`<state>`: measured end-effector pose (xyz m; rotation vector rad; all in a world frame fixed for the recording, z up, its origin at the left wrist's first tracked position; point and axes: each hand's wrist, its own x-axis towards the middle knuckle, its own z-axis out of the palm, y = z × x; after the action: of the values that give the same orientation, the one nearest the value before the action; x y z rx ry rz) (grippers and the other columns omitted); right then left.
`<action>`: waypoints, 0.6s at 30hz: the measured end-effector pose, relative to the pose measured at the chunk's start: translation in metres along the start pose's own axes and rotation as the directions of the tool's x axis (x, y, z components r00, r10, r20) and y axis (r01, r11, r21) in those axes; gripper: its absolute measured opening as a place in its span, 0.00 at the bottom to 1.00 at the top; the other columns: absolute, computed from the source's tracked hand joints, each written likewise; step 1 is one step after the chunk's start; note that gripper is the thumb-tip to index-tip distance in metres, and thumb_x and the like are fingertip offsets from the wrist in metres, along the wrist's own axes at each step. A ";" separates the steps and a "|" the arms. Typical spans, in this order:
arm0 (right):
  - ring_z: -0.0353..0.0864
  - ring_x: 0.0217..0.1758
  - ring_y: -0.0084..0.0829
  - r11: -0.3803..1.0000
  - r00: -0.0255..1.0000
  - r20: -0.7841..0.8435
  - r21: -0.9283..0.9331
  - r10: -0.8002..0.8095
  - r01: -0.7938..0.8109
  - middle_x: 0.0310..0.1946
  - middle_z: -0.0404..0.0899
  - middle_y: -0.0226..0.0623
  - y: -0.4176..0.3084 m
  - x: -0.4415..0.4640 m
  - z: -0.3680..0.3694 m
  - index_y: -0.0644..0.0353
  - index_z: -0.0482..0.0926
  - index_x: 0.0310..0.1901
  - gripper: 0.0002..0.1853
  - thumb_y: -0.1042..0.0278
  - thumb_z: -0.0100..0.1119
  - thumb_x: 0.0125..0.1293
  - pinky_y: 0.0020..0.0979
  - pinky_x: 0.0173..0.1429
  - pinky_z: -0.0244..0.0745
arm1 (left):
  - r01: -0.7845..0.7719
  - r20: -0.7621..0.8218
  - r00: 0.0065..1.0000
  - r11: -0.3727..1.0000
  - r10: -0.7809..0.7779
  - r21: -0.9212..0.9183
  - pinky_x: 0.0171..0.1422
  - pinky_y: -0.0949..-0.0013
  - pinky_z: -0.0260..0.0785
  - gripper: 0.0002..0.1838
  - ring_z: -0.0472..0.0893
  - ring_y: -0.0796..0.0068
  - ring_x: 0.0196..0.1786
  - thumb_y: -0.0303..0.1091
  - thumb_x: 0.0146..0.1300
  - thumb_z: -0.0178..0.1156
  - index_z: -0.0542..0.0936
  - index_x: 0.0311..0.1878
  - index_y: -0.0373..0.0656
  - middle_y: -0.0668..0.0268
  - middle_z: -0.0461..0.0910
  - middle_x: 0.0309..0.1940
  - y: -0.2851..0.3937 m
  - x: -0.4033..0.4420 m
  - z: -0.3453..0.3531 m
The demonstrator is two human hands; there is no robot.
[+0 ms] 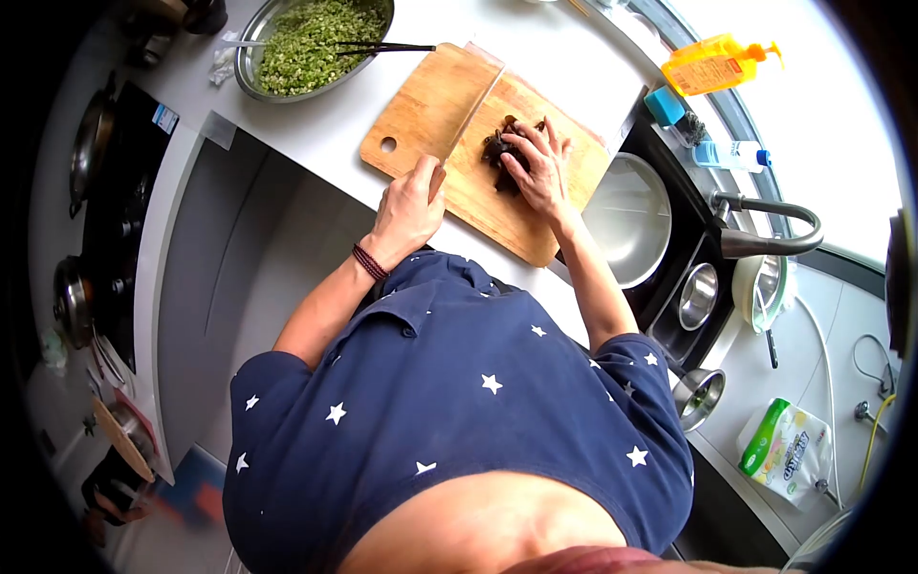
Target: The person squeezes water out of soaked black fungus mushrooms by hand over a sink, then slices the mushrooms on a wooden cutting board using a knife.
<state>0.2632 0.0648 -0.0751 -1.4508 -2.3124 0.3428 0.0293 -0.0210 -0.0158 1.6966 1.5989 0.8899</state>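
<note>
A wooden cutting board [411,105] lies angled on the white counter. My left hand [409,212], with a dark beaded bracelet at the wrist, is closed around the handle of a knife [475,107]. The knife's blade stretches up and right across the board. On the board's right half is a small pile of dark brown food pieces [499,148]. My right hand [537,167] holds this pile from above with curved fingers, to the right of the blade. Part of the pile is hidden under the fingers.
A metal bowl [246,78] of chopped green food with black chopsticks [402,47] stands at the upper left. To the right are a sink with a large bowl [626,220], a faucet [765,244] and an orange bottle [708,67]. Pans [93,143] are at the far left.
</note>
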 end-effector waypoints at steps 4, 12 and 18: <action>0.67 0.65 0.50 0.935 0.996 -0.085 0.353 -0.018 0.047 0.58 0.75 0.42 -0.007 0.023 0.000 0.49 0.82 0.51 0.17 0.59 0.67 0.60 0.45 0.70 0.63 | 0.056 0.070 0.996 0.997 -0.052 -0.057 0.43 0.53 0.73 0.18 0.81 0.42 0.41 0.25 0.59 0.60 0.70 0.52 0.38 0.45 0.79 0.35 0.013 -0.008 0.015; 0.77 0.54 0.45 0.924 0.951 -0.161 0.242 -0.264 0.298 0.51 0.78 0.41 -0.021 0.016 0.007 0.58 0.81 0.49 0.16 0.63 0.67 0.61 0.41 0.59 0.73 | 0.139 0.004 0.990 0.977 -0.140 -0.161 0.42 0.58 0.74 0.19 0.84 0.49 0.40 0.29 0.60 0.63 0.71 0.54 0.37 0.49 0.80 0.35 0.011 -0.010 0.015; 0.80 0.47 0.42 0.929 0.921 -0.238 0.131 -0.309 0.345 0.41 0.81 0.38 -0.033 0.015 0.009 0.59 0.79 0.39 0.10 0.78 0.62 0.54 0.39 0.55 0.74 | 0.013 -0.092 0.996 0.998 -0.019 -0.066 0.35 0.59 0.72 0.13 0.82 0.53 0.32 0.29 0.65 0.61 0.70 0.48 0.38 0.55 0.79 0.29 0.012 -0.010 -0.001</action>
<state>0.2268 0.0638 -0.0673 -0.9451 -2.2365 0.2644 0.0352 -0.0320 -0.0061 1.6168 1.6229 1.0151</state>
